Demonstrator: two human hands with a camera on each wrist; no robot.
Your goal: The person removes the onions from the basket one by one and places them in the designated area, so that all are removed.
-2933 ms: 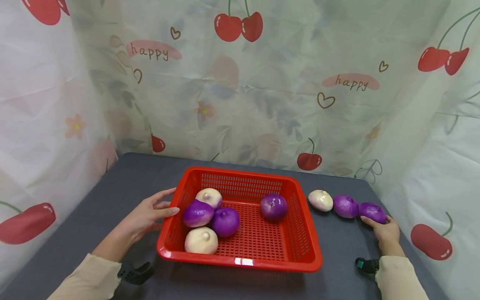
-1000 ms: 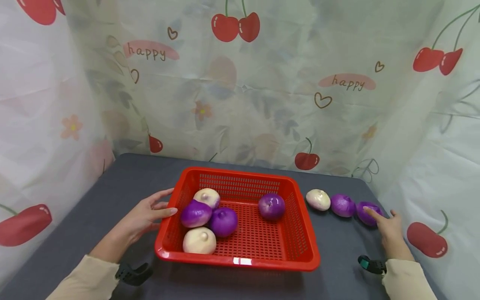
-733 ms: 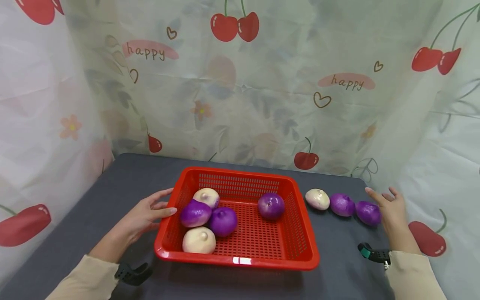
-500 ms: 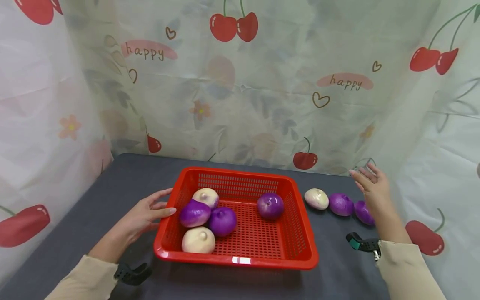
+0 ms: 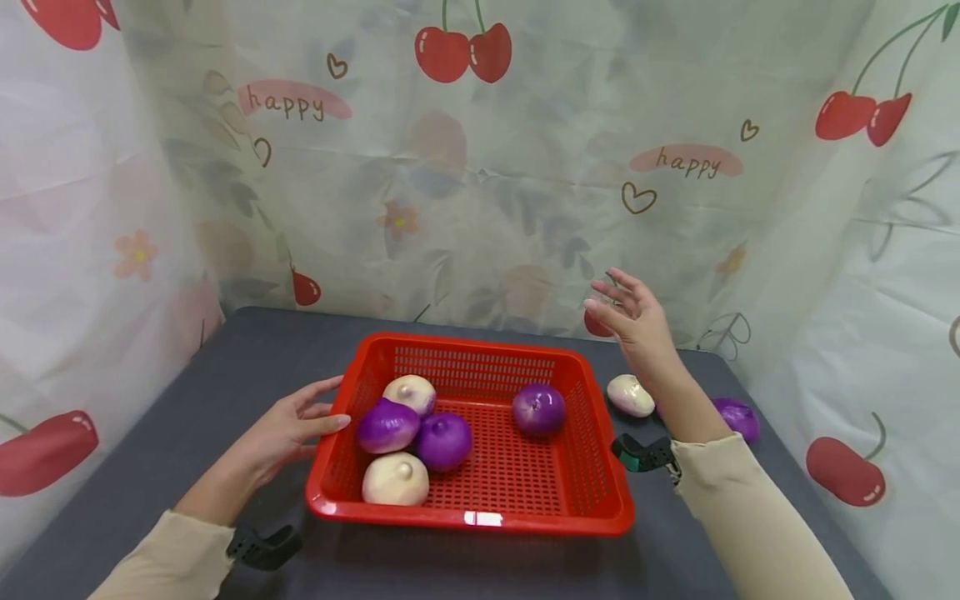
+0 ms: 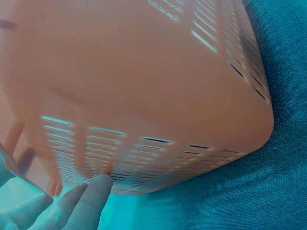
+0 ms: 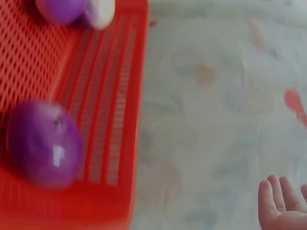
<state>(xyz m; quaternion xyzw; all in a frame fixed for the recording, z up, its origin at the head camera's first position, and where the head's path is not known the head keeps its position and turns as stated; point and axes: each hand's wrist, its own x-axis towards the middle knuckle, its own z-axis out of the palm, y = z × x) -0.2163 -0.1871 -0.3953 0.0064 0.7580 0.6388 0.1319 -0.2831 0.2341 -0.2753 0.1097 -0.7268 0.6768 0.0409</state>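
Note:
A red slotted plastic basket holds several round onions, some purple and some whitish. Grouped at its left end are a white-and-purple onion, a half-purple one and others; a single purple onion sits toward the right. My left hand is at the basket's left side, its straight fingertips against the outer slotted wall in the left wrist view. Raised near the basket's back right corner, my right hand has loosely bent, spread fingers and holds nothing.
On the dark grey table, right of the basket, lie a white onion and a purple onion; another between them is mostly hidden by my right forearm. A cherry-print curtain stands behind and at both sides.
My right hand let go of the purple onion at the far right, lifted, and swung left toward the basket's back right corner. The left hand and the basket stay about where they were.

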